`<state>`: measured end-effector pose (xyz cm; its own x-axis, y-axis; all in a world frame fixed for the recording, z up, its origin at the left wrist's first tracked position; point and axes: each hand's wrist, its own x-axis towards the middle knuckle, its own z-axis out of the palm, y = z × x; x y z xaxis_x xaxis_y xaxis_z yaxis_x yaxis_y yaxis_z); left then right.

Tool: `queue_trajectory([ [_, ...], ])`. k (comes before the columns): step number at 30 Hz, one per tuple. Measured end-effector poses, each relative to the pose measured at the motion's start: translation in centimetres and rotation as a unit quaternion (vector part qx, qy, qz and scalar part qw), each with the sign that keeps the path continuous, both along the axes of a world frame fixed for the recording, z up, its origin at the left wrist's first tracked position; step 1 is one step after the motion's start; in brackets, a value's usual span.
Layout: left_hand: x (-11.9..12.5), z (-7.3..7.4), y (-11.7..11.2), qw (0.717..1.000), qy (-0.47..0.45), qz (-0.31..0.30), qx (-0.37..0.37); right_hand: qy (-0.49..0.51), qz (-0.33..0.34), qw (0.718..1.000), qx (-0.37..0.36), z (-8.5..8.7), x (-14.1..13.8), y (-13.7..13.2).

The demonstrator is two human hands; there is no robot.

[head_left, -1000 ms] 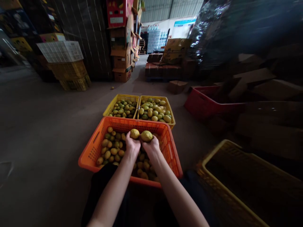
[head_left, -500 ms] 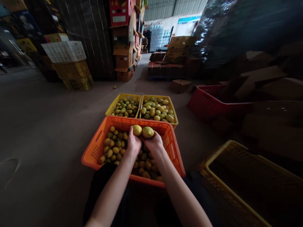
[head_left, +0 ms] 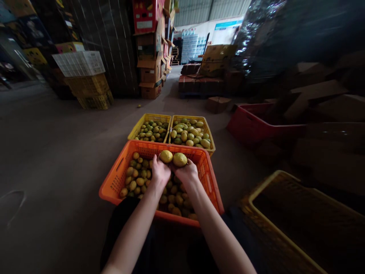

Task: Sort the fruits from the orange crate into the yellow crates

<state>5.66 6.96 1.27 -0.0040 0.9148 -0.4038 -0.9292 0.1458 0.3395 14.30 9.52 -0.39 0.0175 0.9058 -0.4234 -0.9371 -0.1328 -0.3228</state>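
Observation:
My left hand (head_left: 160, 171) is closed around a yellow-green mango (head_left: 165, 156), its thumb up along the left side. In my right hand (head_left: 188, 172) rests another yellow-green mango (head_left: 180, 160), gripped from the right and below. The two mangoes sit side by side over the orange crate (head_left: 116, 179), which has slotted walls. Smaller yellow, orange and green fruits (head_left: 139, 181) lie loose in that crate, partly hidden by my forearms. My fingers beneath the held mangoes are mostly out of sight.
Beyond the orange crate stand a left yellow crate (head_left: 135, 127) and a right yellow crate (head_left: 212, 139), both with mangoes. A dark yellow crate (head_left: 273, 220) is at right front, a red bin (head_left: 245, 125) farther back. Cardboard boxes (head_left: 149, 74) are stacked behind.
Both hands have shifted very slightly, and the left thumb has moved a little off its mango. The mangoes have turned a little in the hands.

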Motion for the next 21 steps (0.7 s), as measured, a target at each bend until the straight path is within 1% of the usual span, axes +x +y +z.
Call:
queue_trajectory([
  [3,0.1,0.3,-0.2,1.0,0.003,-0.007,-0.002,0.014,0.033,0.997,-0.069,1.2,0.2,-0.5],
  [6,0.2,0.6,-0.3,1.0,0.008,-0.014,0.003,0.018,0.037,0.994,-0.097,2.1,0.4,-0.9],
  [9,0.2,0.6,-0.4,1.0,0.004,-0.015,0.003,0.013,0.035,0.993,-0.108,2.5,0.4,-1.1],
  [13,0.0,0.5,-0.4,1.0,-0.017,-0.017,0.005,0.003,0.022,0.994,-0.104,2.4,0.3,-1.1],
  [18,-0.2,0.2,-0.4,0.999,-0.03,-0.02,0.03,-0.002,0.009,0.996,-0.084,1.9,0.4,-1.1],
  [19,-0.2,0.2,-0.4,0.999,-0.032,-0.016,0.033,-0.003,0.009,0.997,-0.073,1.7,0.5,-1.2],
  [21,-0.3,0.3,-0.5,0.999,-0.035,0.001,0.038,-0.012,-0.003,1.0,-0.019,1.5,0.6,-1.2],
])
